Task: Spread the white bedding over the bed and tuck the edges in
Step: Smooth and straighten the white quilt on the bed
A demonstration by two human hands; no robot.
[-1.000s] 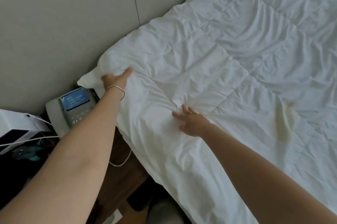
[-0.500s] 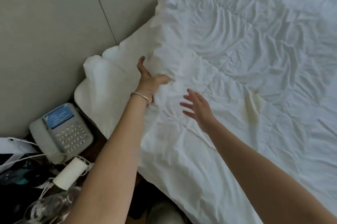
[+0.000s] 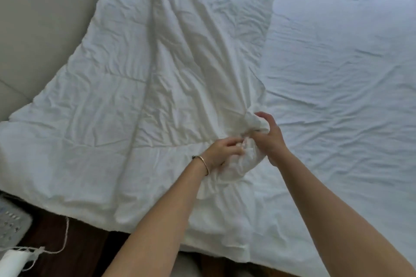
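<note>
Bed (image 3: 351, 87): fills most of the view; its right half shows only a flatter sheet.
White bedding (image 3: 139, 101): covers the left half, folded back on itself, the fold's long axis running from the far headboard side toward the hands.
Key relation: the bare half lies to the right of both hands, so the bunched corner likely travels rightward; the right hand is nearer.
Right hand (image 3: 269, 134): grip curled around the bunched corner.
Left hand (image 3: 221, 149): grip pinching the same bunch, just beside the right.
Bracelet (image 3: 204, 164): on the left wrist.
</note>
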